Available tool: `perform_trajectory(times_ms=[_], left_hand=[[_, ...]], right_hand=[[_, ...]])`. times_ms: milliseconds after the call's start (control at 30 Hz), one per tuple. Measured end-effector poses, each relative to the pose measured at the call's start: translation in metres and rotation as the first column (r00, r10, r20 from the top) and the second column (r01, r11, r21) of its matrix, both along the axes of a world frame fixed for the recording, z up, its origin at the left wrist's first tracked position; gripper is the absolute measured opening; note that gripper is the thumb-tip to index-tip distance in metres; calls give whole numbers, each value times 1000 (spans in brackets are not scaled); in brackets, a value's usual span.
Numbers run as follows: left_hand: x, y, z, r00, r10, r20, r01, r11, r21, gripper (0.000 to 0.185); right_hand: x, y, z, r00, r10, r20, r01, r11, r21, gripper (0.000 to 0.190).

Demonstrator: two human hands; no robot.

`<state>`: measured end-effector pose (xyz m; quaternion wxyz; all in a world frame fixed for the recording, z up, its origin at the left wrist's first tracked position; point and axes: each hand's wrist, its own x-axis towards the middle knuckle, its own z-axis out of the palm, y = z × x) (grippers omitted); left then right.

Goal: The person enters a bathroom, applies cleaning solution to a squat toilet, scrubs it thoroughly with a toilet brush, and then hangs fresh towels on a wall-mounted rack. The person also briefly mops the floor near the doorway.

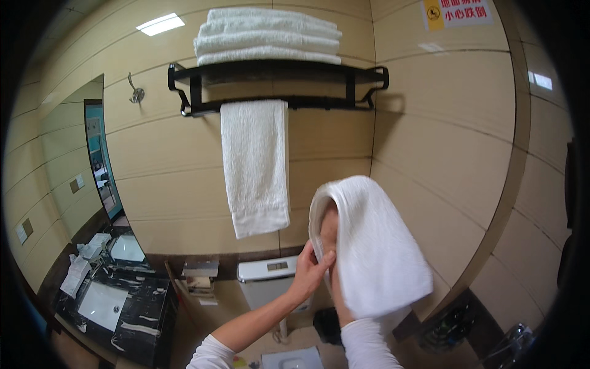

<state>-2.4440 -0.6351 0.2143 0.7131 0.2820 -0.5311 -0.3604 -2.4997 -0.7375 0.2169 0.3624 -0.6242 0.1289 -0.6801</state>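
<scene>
A white towel (378, 244) hangs folded over my right hand (329, 226), which is raised inside the fold and holds it up. The towel hides part of that hand's fingers and some of the forearm. My left hand (313, 267) grips the near edge of the towel's left layer between thumb and fingers. Up and to the left, a second white towel (256, 166) hangs from the lower bar of a black wall rack (276, 74). On the rack's shelf lies a stack of several folded white towels (267, 39).
Below stand a white toilet cistern (267, 272), a black-lined bin (327, 325) and a squat toilet (292, 359). At left are a black marble counter (143, 318) with a white sink (103, 304), a mirror (73, 152) and a metal hook (137, 94). Tiled walls (438, 175) meet at right.
</scene>
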Motion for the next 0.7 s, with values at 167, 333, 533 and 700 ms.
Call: perform_trajectory(times_ms=[167,333,533,700], left_hand=[[34,-103,74,978,171,-116,-170,985,16,40],[31,-164,168,952,277,131,-257,954,-155,23],[71,-164,160,975,121,187,-125,992,5,13],[43,-154,183,959,130,253,-136,991,8,15]], right_hand=[[24,-73,154,859,-511,-33,385,688,-615,46],[41,-186,290,445,-877,-183,417,383,-824,47],[63,-129,349,76,-580,-811,211,804,-555,59],[50,-187,353,201,-415,-888,256,897,-361,69]])
